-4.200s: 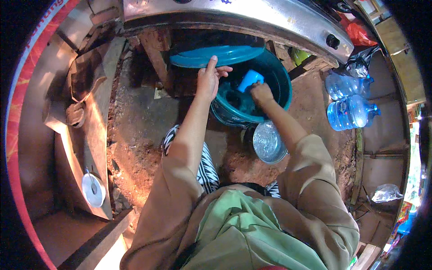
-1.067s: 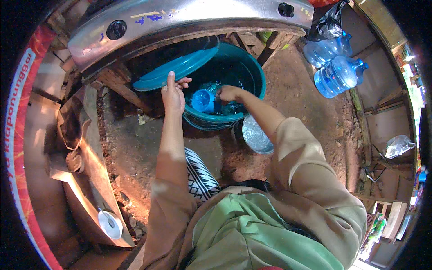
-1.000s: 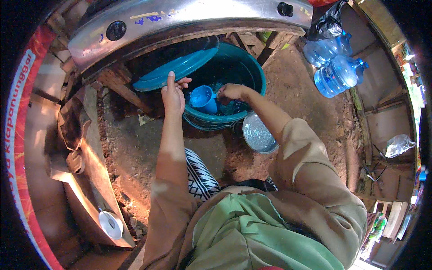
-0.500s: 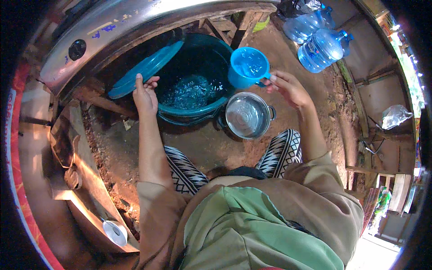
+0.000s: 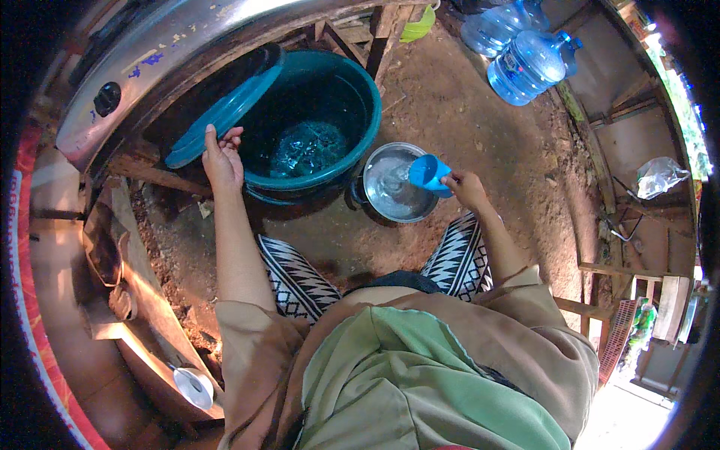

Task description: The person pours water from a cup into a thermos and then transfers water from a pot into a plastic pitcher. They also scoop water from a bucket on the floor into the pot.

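- Grips blue mug (image 5: 431, 178) with right hand (image 5: 466, 189) over metal pot (image 5: 379, 199)
- Tips long axis aslant, mouth toward pot's left
- Holds lid (image 5: 225, 112) with left hand (image 5: 223, 161), left of pot

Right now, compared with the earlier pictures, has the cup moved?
Yes: rightward, out of the tub; the right hand now tilts the cup over the pot.
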Demonstrator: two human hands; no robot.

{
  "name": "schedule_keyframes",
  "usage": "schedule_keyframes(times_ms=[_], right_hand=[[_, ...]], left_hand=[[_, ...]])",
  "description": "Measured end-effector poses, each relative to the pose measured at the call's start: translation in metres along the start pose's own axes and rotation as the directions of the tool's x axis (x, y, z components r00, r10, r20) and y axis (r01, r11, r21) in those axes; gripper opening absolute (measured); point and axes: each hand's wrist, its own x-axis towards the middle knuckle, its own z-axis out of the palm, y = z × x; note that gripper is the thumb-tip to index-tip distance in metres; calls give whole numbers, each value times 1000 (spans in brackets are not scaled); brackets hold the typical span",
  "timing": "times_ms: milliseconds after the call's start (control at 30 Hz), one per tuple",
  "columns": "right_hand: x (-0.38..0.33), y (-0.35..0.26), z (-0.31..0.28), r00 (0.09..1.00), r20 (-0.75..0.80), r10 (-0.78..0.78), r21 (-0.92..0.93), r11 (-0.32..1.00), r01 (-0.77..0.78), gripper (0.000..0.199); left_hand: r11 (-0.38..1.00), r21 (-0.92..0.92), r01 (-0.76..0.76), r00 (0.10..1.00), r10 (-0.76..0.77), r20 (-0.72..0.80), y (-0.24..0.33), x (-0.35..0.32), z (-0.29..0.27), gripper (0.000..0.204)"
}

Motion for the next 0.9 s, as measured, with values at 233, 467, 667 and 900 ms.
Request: schedule_keyframes(times_ms=[233,467,667,900], right_hand=[[-3,-13,30,993,-111,-34,-421,907,-16,24],[3,5,57,951,10,-309,-700,677,227,15],[-5,11,69,891,219,-398,-799,451,398,22],[19,-88,-17,550,-292,-783,-685,572,451,9]], left_hand=[[1000,23,-13,1000,13,-11,3,-3,3,32],[1000,3,-18,1000,18,7,2,-4,3,32],[1000,-2,-5,1000,5,4,1,-3,7,31],[1000,-9,-18,999,19,40,3,-3,-1,29]])
